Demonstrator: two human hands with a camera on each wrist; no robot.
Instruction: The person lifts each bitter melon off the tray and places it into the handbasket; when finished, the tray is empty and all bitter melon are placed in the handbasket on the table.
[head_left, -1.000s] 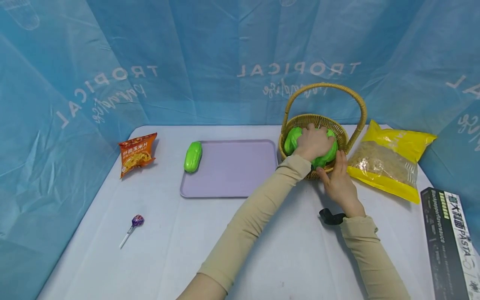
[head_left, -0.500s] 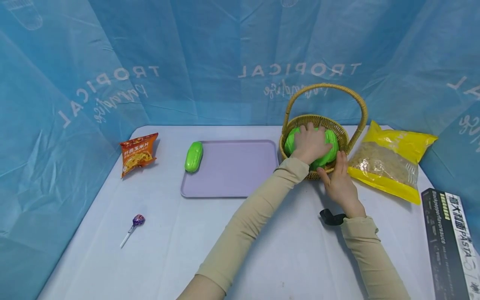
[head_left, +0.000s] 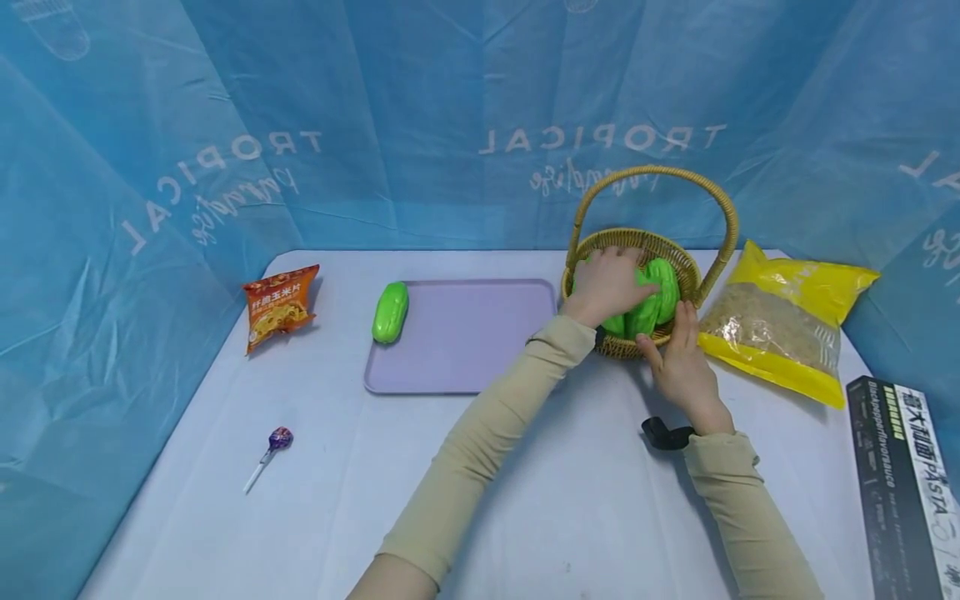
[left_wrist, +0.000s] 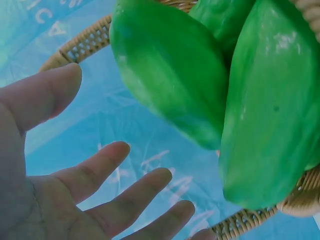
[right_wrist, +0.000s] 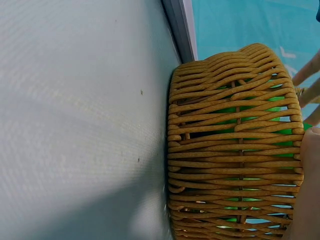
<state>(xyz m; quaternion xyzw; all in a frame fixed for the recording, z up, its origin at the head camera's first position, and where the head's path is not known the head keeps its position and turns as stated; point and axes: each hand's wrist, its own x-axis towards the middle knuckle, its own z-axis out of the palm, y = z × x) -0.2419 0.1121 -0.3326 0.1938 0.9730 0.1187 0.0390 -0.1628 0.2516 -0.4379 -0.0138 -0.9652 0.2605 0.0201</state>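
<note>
While the right hand (head_left: 678,362) is steadying the wicker basket (head_left: 678,250), the left hand (head_left: 606,283) is reaching inside.
From the head, green vegetables (head_left: 651,304) are lying in the basket; at the left wrist, fingers (left_wrist: 102,165) are spreading loose, gripping nothing; at the right wrist, straight fingers are pressing the weave.

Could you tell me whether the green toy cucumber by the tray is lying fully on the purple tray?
No, in the head view the green toy cucumber lies across the left rim of the purple tray, partly on the table.
</note>
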